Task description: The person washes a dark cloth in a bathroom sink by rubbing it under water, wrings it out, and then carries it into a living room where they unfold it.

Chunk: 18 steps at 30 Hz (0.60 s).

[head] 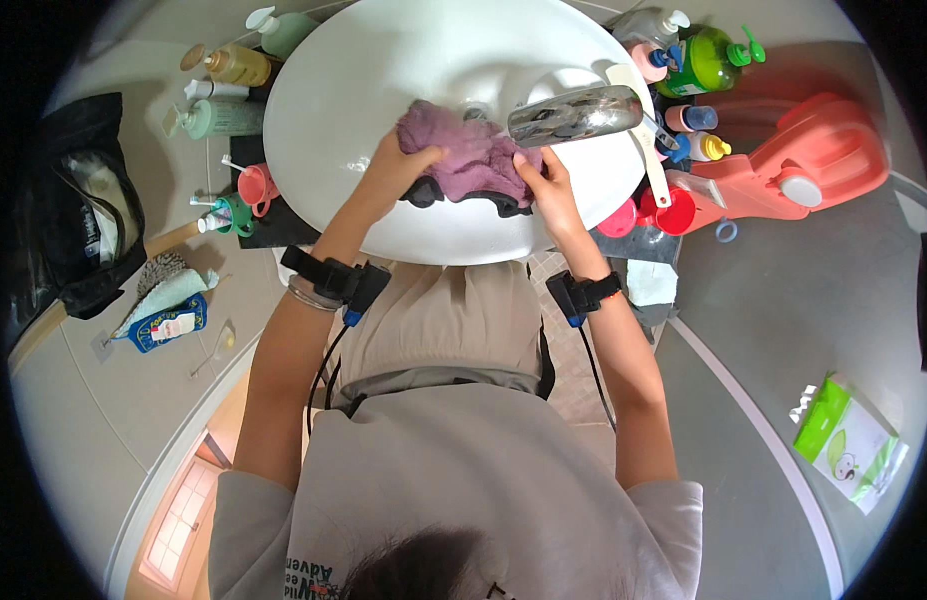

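A purple fluffy cloth (471,161) with black edging is stretched between my two hands over the white washbasin (343,97). My left hand (403,165) grips its left end, thumb on top. The right end is pinched between the thumb and fingers of my right hand (547,184). Just above the cloth's right part is a shiny metal faucet (576,116), reaching in from the right. Part of the basin drain (474,112) shows behind the cloth. The fingers under the cloth are hidden.
Pump bottles (227,118) and cups with toothbrushes (255,187) line the basin's left side. On the right stand a green pump bottle (703,64), a red cup (669,211) and a coral plastic container (816,165). A black bag (95,217) hangs at the far left.
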Available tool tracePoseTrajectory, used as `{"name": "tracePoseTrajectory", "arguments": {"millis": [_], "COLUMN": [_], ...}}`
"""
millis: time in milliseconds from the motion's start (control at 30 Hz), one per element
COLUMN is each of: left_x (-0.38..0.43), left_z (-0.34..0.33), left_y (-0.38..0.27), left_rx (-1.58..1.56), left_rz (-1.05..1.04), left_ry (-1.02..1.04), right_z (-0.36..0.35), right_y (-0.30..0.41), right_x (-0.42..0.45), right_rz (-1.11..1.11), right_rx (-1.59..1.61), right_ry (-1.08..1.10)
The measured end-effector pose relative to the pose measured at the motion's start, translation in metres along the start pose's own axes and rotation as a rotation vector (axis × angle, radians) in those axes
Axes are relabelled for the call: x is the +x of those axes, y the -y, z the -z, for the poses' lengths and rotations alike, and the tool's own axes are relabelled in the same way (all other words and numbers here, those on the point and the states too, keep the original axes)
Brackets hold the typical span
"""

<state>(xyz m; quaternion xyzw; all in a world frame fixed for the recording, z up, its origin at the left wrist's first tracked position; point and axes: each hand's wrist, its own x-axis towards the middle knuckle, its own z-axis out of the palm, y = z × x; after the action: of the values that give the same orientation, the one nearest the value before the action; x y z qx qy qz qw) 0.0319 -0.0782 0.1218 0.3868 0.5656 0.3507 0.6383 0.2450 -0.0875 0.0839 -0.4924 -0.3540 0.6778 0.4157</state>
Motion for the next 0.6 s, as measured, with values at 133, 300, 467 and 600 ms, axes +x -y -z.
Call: {"name": "tracePoseTrajectory", "arguments": {"millis": [133,300,467,600], "left_x": [-0.004,-0.013,-0.017,-0.011], "left_z": [0.008,0.005,-0.006,-0.014], "left_y": [-0.026,-0.039,-0.055,-0.058], "left_rx": [-0.058,-0.091,-0.41,-0.495], "left_rz": [0.003,0.055,0.219,0.286], "left_ry": [0.026,0.147,0.141,0.208], "right_z": [0.018,0.023,0.005,0.022], "right_y": [-0.007,-0.004,-0.004,-0.028], "right_x": [-0.003,0.004,0.021,0.044], "right_rz": [-0.092,-0.131,-0.165,-0.365], "right_rx": [-0.162,-0.19,0.039,0.27], "right_ry": [0.199,0.258,0.11,0.258]}}
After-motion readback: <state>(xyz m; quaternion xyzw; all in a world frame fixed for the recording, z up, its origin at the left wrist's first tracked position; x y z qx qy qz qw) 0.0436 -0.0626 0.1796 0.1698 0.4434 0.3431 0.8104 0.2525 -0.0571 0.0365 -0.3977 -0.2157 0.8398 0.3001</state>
